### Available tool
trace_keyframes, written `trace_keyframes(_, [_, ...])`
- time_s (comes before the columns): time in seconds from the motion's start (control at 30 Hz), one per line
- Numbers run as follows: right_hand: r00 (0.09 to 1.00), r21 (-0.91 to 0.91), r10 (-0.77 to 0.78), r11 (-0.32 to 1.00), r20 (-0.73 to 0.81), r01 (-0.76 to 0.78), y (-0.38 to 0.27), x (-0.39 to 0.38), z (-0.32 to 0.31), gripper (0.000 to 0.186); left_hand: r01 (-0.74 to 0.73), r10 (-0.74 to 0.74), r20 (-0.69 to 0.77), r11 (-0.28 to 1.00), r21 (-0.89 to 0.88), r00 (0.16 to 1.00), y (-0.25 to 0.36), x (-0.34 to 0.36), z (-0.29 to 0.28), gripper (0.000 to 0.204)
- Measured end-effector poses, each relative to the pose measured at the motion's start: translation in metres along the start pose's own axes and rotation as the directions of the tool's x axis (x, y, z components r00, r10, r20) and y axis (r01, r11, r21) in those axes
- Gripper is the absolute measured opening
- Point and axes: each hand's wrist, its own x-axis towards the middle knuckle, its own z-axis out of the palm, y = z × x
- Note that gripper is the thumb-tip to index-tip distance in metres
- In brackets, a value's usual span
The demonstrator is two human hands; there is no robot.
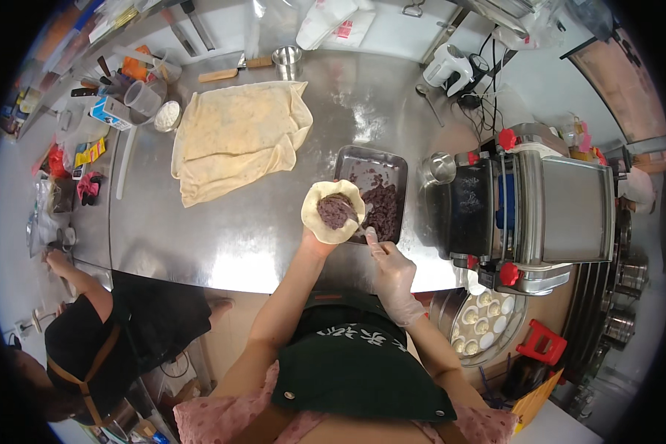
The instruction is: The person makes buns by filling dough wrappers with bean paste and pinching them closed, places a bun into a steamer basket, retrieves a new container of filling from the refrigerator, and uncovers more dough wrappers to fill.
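A round, pale dough wrapper (311,209) rests in my left hand (317,243), its edge wavy and cupped upward. A mound of dark purple, bean-like paste (334,212) fills its middle. My right hand (395,275), in a clear plastic glove, is closed around the handle of a slim filling tool (360,215). The tool's end meets the paste in the wrapper; whether it is a spoon or a spatula I cannot tell. Just beyond and to the right sits a rectangular metal tray (357,164) with more of the paste, mostly at its near right.
A beige cloth (244,122) covers part of the steel table (222,229). At right stands a machine with red knobs (508,274); below it, a round pan (522,318) holds several filled pieces. A white hand mixer (448,68) stands far right. Another person (89,340) works at lower left.
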Motion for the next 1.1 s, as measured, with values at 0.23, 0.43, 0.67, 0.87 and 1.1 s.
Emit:
trace_keyframes(0.23, [1.0, 0.076, -0.011, 0.997, -0.025, 0.013, -0.007, 0.001, -0.012, 0.05, -0.088, 0.096, -0.04, 0.984, 0.153, 0.995, -0.003, -0.005, 0.001, 0.035])
trace_keyframes(0.43, [0.988, -0.002, -0.076, 0.997, -0.135, 0.076, -0.007, 0.012, -0.017, 0.049, 0.337, -0.587, -0.121, 0.608, -0.719, 0.8, -0.012, -0.016, -0.011, 0.017])
trace_keyframes(0.67, [0.998, 0.102, 0.042, 0.994, -0.042, -0.038, -0.002, 0.014, -0.02, 0.052, 0.36, -0.466, -0.11, 0.793, -0.491, 0.878, -0.017, -0.019, -0.015, 0.018])
trace_keyframes(0.87, [0.998, -0.103, -0.057, 0.993, -0.016, 0.055, -0.006, 0.009, -0.027, 0.055, 0.279, -0.295, -0.024, 0.923, -0.266, 0.955, -0.013, -0.017, -0.011, 0.038])
trace_keyframes(1.1, [0.999, -0.261, 0.013, 0.965, -0.039, -0.023, 0.013, 0.006, -0.028, 0.05, 0.32, -0.339, -0.313, 0.941, -0.112, 0.887, -0.003, -0.01, 0.001, 0.008])
